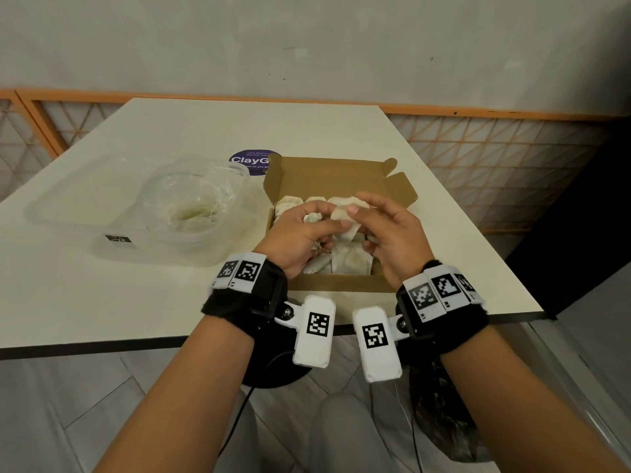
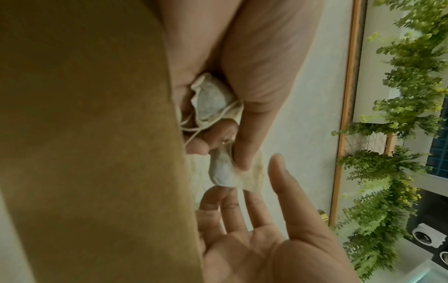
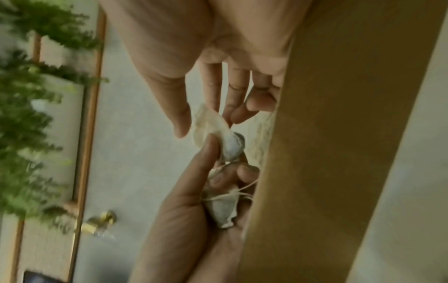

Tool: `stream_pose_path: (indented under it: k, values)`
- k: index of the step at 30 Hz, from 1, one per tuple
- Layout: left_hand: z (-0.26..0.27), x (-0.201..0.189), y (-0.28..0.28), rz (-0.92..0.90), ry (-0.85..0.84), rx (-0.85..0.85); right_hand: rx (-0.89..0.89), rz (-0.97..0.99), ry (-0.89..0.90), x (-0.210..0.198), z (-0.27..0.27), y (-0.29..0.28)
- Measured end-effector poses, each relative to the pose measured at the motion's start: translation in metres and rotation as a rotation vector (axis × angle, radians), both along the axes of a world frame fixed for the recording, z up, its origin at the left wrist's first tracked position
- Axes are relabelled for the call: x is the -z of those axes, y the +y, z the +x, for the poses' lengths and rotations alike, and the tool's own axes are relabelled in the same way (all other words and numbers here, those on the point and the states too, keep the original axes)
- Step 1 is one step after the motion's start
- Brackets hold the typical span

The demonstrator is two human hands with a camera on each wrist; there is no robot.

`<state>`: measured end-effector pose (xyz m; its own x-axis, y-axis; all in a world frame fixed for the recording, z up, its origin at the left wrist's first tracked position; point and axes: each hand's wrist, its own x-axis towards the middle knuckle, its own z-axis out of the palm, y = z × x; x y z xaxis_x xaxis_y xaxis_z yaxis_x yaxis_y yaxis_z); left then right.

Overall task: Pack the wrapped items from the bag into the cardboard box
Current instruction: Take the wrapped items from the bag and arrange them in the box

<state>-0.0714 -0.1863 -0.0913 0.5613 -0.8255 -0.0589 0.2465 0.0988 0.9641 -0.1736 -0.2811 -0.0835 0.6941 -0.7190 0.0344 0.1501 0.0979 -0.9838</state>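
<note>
The open cardboard box (image 1: 336,289) sits mid-table with several pale wrapped items (image 1: 351,262) lying inside. Above it my left hand (image 1: 319,218) pinches one wrapped item (image 2: 221,172) between thumb and fingers and keeps a second one (image 2: 211,100), with loose strings, tucked in its palm. My right hand (image 1: 370,227) faces it with fingers straight. Its thumb and fingertips (image 2: 218,193) sit at the free end of the pinched item (image 3: 213,124) without closing on it. The clear plastic bag (image 1: 191,203) holding more items lies to the left.
The bag sits inside a clear plastic tub (image 1: 112,216) on the left of the cream table (image 1: 136,302). A purple round sticker (image 1: 247,161) is behind the box. The box's brown wall (image 2: 97,134) fills the side of both wrist views. A wall runs behind the table.
</note>
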Motion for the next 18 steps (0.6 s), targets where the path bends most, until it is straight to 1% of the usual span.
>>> stream_pose_path:
  k: [2, 4, 6, 8, 10, 14, 16, 18]
  values:
    - [-0.002, -0.001, 0.000, 0.009, -0.017, -0.009, -0.001, -0.168, 0.072, -0.001, -0.001, -0.001]
    - [-0.002, -0.003, 0.000, 0.026, -0.004, -0.022, 0.056, -0.318, 0.171, -0.006, -0.004, -0.008]
    - [-0.001, -0.003, -0.001, 0.033, 0.038, -0.045, 0.084, -0.420, 0.273, -0.015, -0.010, -0.020]
    - [0.001, -0.002, -0.003, 0.020, 0.077, -0.073, 0.000, -0.558, 0.425, -0.027, -0.018, -0.034]
    - [0.003, 0.000, -0.004, 0.012, 0.093, -0.085, -0.139, -0.687, 0.580, -0.040, -0.028, -0.045]
    - [0.006, 0.002, -0.005, -0.012, 0.140, -0.103, -0.368, -0.856, 0.813, -0.061, -0.035, -0.057]
    - [0.006, 0.002, -0.005, -0.008, 0.145, -0.112, -0.412, -0.934, 0.910, -0.057, -0.029, -0.063]
    - [0.005, 0.002, -0.005, -0.010, 0.148, -0.114, -0.385, -0.976, 0.949, -0.047, -0.022, -0.069]
